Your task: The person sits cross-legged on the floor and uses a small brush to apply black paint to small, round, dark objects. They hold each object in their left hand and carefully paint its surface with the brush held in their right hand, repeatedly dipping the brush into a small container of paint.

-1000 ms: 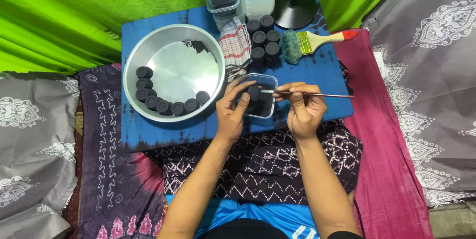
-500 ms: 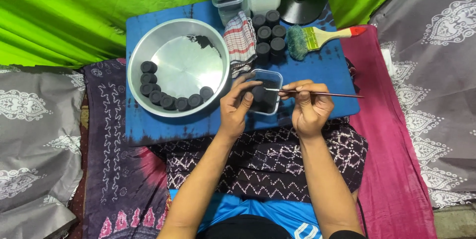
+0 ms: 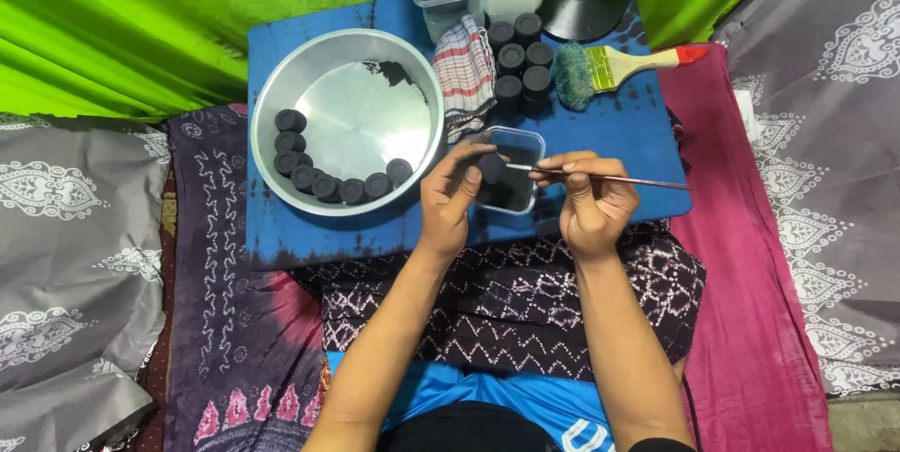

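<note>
Black and round, a small puck (image 3: 491,168) sits in the left hand (image 3: 452,197) — the fingers pinch it by its edge and hold it up over a clear plastic box (image 3: 511,173). The right hand (image 3: 589,203) pinches a thin stick (image 3: 600,177) with its fingers pressed together, like holding a pencil. The tip of the stick touches the puck's side.

Both hands work over the near edge of a blue tabletop (image 3: 309,236). To the left is a big silver bowl (image 3: 272,86) with more black pucks (image 3: 319,171) lined up along its near wall. Farther back lie a striped cloth (image 3: 466,72), a bunch of pucks stacked in short piles (image 3: 520,63) and a wide paintbrush (image 3: 609,67) with a yellow handle.

To do this bit well, I think the left grip should stay firm but gentle, so the puck does not crumble or slip. The stick should move in small, slow strokes — no hard pokes. Keeping the puck right over the box seems smart, so any crumbs drop inside and not on the cloth over the lap.
</note>
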